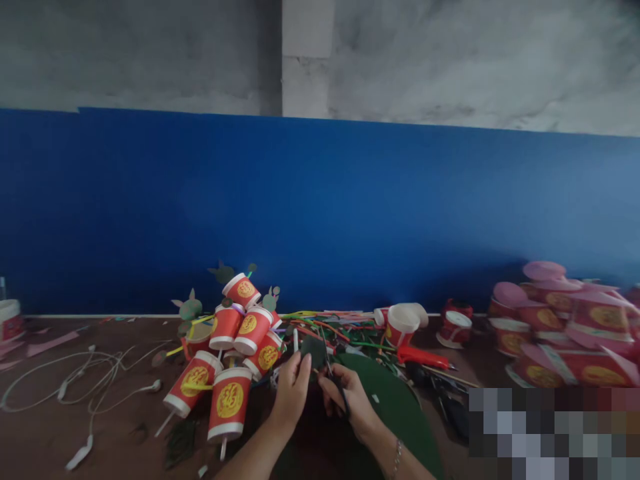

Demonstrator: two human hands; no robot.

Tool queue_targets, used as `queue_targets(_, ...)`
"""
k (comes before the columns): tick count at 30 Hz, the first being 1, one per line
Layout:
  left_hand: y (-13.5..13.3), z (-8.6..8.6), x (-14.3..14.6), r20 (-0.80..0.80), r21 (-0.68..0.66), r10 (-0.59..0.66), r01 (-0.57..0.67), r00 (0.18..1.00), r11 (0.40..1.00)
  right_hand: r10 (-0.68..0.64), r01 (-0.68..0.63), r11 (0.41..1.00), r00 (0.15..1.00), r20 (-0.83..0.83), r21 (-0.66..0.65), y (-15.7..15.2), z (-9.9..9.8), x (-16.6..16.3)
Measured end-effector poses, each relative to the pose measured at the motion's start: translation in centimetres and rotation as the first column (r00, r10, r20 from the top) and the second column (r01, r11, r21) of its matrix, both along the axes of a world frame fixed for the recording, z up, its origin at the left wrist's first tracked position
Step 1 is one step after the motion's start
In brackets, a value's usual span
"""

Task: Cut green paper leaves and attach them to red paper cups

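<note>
My left hand (291, 392) pinches a small dark green piece of paper (313, 350) and holds it up over the table. My right hand (345, 399) grips black-handled scissors (332, 373) whose blades point up at that piece. Both hands hover above a large dark green sheet (400, 407) lying on the brown table (115, 433). A pile of red paper cups with gold emblems (235, 340), some on sticks, lies just left of my left hand.
White earphone cables (80, 387) sprawl at the left. Coloured pipe cleaners (325, 323), a red cup (400, 327), a red tool (423, 358) and a heap of pink-and-red cup pieces (565, 333) fill the back and right. A blue wall panel (320, 213) stands behind.
</note>
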State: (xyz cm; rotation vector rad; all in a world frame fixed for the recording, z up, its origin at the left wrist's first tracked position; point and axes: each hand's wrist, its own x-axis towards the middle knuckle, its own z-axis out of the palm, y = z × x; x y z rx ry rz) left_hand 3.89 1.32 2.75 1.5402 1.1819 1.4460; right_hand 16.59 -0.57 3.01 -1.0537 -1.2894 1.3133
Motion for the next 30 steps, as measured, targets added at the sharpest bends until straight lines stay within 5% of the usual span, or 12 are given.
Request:
queue_targets(11, 0.1, -0.1, -0.1, 0.001, -0.007, -0.027, 0.027, 1.000, 1.000, -0.019, 0.019, 1.000, 0.999, -0.049, -0.011, -0.2, 0.3, 0.1)
queue_targets(24, 0.9, -2.0, 0.0, 0.198, -0.106, 0.000, 0.022, 0.980, 0.994, -0.029, 0.029, 0.999, 1.000, -0.010, -0.035, 0.0, 0.3, 0.1)
queue_targets(30, 0.4, -1.1, -0.1, 0.133, -0.073, -0.075, 0.085, 0.988, 0.994, -0.006, 0.005, 1.000, 1.000, -0.030, -0.023, 0.0, -0.1, 0.2)
